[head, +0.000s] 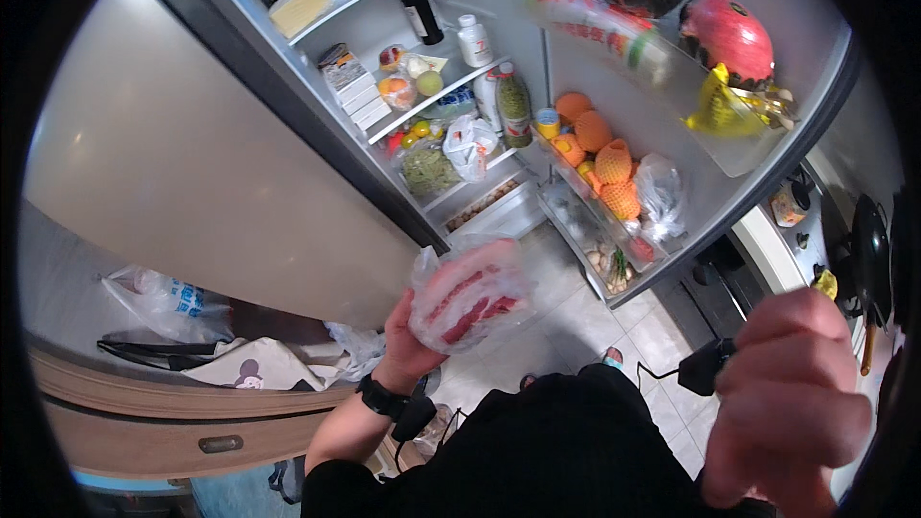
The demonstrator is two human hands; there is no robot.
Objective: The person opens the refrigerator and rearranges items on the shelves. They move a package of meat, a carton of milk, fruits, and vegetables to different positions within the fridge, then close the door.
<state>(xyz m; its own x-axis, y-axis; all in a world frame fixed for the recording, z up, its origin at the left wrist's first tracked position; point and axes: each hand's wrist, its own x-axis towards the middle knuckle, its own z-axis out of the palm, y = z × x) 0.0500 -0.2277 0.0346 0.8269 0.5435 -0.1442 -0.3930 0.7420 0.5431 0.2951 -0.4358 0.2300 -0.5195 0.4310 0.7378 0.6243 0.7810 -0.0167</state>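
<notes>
My left hand (411, 340) grips a slab of pork belly (471, 295) wrapped in clear plastic, held over the floor in front of the fridge. A black band circles that wrist. Close to the camera at the right, my right hand (788, 392) is raised with its fingers curled into a fist; nothing shows in it, and its palm is hidden. The fridge door (784, 151) stands open beyond both hands. On the fridge shelves (421, 115) are a dark bottle (422, 13), a white pill bottle (474, 41) and a white plastic bag (470, 147).
Oranges in foam nets (613, 162) and two large red fruits (728, 39) fill door racks. A closed fridge door (216, 151) spans the left, above a wooden drawer (216, 439) and a cloth bag (266, 363). At far right hangs a wok (869, 252) near the stove.
</notes>
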